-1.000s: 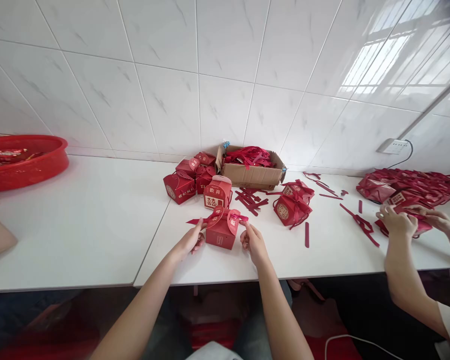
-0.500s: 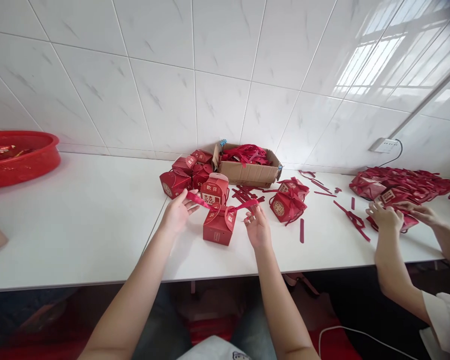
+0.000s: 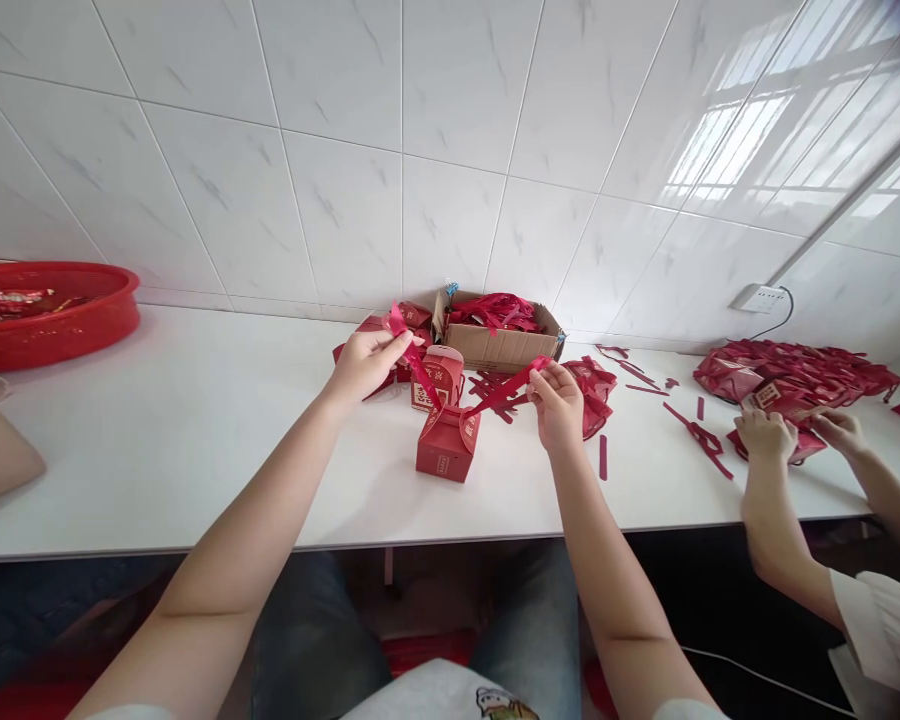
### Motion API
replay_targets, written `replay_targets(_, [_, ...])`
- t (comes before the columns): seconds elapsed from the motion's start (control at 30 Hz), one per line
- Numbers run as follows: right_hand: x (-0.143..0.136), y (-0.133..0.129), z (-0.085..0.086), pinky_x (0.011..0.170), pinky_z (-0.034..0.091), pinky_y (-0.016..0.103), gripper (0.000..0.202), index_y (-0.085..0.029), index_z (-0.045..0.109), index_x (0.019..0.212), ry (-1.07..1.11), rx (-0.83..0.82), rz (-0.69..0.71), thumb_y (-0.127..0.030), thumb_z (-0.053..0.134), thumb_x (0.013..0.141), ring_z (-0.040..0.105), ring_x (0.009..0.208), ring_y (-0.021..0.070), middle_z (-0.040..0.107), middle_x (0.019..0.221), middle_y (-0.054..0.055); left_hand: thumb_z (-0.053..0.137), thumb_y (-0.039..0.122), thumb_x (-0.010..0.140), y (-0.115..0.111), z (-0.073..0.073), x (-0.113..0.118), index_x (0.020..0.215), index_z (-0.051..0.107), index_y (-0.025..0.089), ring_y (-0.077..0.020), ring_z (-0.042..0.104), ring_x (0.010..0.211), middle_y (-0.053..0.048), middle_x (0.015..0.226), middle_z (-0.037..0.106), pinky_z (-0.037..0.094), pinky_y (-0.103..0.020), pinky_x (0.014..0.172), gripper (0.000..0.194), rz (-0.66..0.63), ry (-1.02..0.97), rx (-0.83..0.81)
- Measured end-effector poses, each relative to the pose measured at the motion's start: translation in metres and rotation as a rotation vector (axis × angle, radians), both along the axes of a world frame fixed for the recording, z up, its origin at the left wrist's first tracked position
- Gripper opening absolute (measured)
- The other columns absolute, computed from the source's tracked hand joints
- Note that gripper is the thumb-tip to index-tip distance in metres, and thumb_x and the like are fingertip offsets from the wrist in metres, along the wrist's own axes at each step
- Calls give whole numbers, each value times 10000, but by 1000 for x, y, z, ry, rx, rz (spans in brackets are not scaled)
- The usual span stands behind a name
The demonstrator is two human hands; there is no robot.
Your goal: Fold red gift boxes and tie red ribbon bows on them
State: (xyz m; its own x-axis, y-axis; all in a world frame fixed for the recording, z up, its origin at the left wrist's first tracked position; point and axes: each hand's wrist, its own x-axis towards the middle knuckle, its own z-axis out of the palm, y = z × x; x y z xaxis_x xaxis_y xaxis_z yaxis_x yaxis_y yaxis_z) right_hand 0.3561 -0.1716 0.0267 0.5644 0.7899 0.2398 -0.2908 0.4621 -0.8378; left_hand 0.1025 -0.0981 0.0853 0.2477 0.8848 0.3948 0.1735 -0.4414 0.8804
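Observation:
A small red gift box (image 3: 447, 450) with pale lettering stands upright on the white table before me. A red ribbon (image 3: 486, 402) runs through its top, and its two ends rise apart in a V. My left hand (image 3: 371, 362) pinches one end, up and to the left of the box. The other end is pinched in my right hand (image 3: 557, 400), held lower on the right. Just behind stands another red box (image 3: 441, 372) with a rounded flap raised. More red boxes are partly hidden behind my left hand.
Against the tiled wall sits a cardboard box (image 3: 487, 348) full of red ribbons. Loose ribbon strips (image 3: 603, 458) and tied boxes (image 3: 596, 390) lie to the right. Further right, a co-worker's hands (image 3: 769, 432) handle a red box by a pile (image 3: 802, 372). A red basin (image 3: 60, 330) stands at left.
Both my hands have risen and spread apart, drawing the ribbon ends up and outward from the box. The view has shifted slightly.

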Motion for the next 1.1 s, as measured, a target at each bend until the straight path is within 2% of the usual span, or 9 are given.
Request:
replay_targets(0.07, [1, 2, 10, 517, 389, 219, 410, -190, 621, 868, 2, -4, 33, -259, 848, 534, 509, 538, 52, 583, 696, -58, 658, 539, 749, -2, 8, 3, 707, 734, 154, -141, 534, 598, -6, 575, 600, 388, -254, 583, 394, 22, 43, 65])
replay_targets(0.17, [1, 5, 23, 504, 380, 210, 398, -199, 631, 834, 2, -7, 105, -214, 849, 502, 478, 526, 46, 551, 659, -76, 684, 500, 735, -5, 17, 7, 581, 660, 150, -117, 467, 553, 12, 539, 541, 340, -255, 560, 384, 18, 104, 122])
replay_targets(0.3, [-1, 6, 35, 507, 388, 210, 303, -213, 645, 788, -53, -28, 188, -262, 825, 549, 484, 532, 55, 536, 634, -76, 652, 497, 761, -4, 23, 11, 557, 626, 155, -112, 430, 537, 20, 526, 496, 318, -257, 556, 399, -7, 133, 161])
replay_targets(0.4, [-3, 6, 42, 510, 378, 215, 242, -211, 660, 778, -129, -28, 198, -327, 793, 612, 483, 537, 64, 545, 607, -64, 608, 520, 785, -2, 25, 12, 546, 621, 161, -111, 404, 495, 22, 482, 461, 305, -262, 536, 431, -12, 166, 166])
replay_targets(0.53, [-5, 7, 48, 531, 378, 230, 211, -214, 680, 802, -294, 8, 169, -344, 763, 658, 464, 552, 70, 573, 639, -48, 626, 532, 769, -1, 28, 14, 631, 677, 161, -129, 483, 559, -4, 574, 581, 349, -254, 559, 399, -21, 176, 155])
replay_targets(0.67, [-7, 9, 58, 532, 383, 243, 217, -228, 680, 814, -378, 4, 136, -381, 741, 673, 476, 560, 84, 584, 658, -40, 688, 525, 719, 1, 29, 20, 765, 731, 164, -161, 579, 663, -38, 724, 690, 412, -261, 617, 366, -34, 105, 104])
replay_targets(0.87, [-11, 13, 73, 518, 378, 230, 223, -216, 680, 748, -393, 9, 106, -419, 742, 676, 488, 564, 80, 574, 642, -32, 699, 551, 696, 5, 30, 29, 722, 733, 166, -157, 576, 590, -28, 627, 660, 402, -269, 558, 387, -103, -9, 16])
replay_targets(1.0, [-11, 17, 75, 523, 388, 220, 217, -223, 704, 805, -410, 45, 106, -386, 759, 673, 493, 575, 73, 624, 711, -22, 712, 530, 690, 4, 35, 30, 702, 729, 169, -152, 569, 582, -24, 618, 651, 398, -266, 555, 362, -104, -31, 31])
replay_targets(1.1, [-12, 19, 75, 528, 403, 224, 201, -221, 693, 762, -431, 50, 103, -403, 745, 694, 504, 564, 77, 616, 676, -25, 708, 527, 699, 1, 41, 30, 716, 726, 161, -140, 541, 561, -24, 606, 633, 382, -261, 543, 366, -100, -17, 55])
